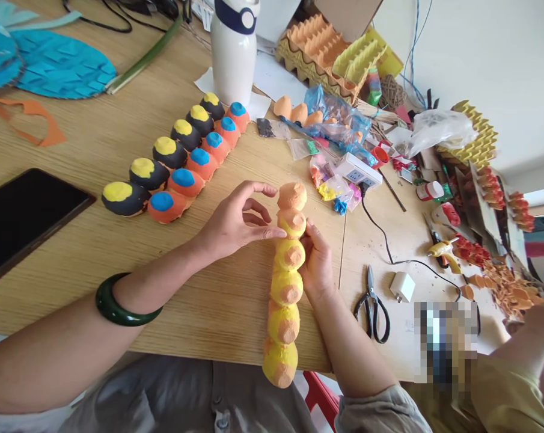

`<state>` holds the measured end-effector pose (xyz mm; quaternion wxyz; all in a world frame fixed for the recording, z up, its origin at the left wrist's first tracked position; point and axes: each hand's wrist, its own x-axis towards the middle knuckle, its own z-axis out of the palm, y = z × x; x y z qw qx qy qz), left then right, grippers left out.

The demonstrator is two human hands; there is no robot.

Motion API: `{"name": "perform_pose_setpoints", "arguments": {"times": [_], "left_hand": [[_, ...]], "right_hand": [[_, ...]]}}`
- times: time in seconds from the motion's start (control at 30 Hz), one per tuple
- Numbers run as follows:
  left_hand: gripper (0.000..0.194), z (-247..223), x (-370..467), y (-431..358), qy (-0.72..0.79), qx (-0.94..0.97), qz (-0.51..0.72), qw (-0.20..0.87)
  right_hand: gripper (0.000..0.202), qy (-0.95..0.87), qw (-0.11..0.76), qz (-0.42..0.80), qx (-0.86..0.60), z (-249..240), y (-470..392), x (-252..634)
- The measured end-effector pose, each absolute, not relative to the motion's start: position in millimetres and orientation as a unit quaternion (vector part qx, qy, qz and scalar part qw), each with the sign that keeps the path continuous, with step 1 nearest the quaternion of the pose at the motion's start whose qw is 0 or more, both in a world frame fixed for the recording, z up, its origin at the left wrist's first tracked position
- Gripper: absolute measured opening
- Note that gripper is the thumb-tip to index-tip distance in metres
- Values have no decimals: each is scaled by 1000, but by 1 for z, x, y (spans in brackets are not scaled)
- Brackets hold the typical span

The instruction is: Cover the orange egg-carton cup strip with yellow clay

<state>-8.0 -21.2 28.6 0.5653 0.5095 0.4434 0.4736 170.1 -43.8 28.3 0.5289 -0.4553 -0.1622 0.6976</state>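
My right hand (317, 260) is closed on a strip of egg-carton cups (288, 288) from its right side. The strip runs from the table's front edge away from me. Yellow clay covers the sides of most cups, while their tips stay bare orange; the farthest cup looks plain orange. My left hand (235, 219) is at the strip's left, fingers curved and apart, the thumb tip touching it near the second cup. Left of that hand lies a strip of black cups with yellow tops (166, 151), beside a strip of orange cups with blue tops (200, 157).
A phone (32, 219) lies at left, with a white bottle (234, 57) behind the painted strips. Scissors (371, 307), a charger (402, 286), a power strip (358, 171) and clay bags (332, 180) are at right. Another person's arm (524, 349) is at far right.
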Motion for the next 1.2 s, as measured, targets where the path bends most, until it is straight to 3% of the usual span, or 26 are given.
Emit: {"name": "perform_pose_setpoints", "arguments": {"times": [0.33, 0.9, 1.2], "left_hand": [[69, 18, -2, -24, 419, 513, 471, 583], [63, 18, 0, -28, 440, 505, 422, 611], [58, 23, 2, -27, 461, 462, 404, 641]], "right_hand": [[16, -247, 576, 640, -443, 30, -55, 161], [38, -395, 535, 553, -502, 17, -69, 160], [30, -311, 531, 612, -497, 19, -61, 153]]}}
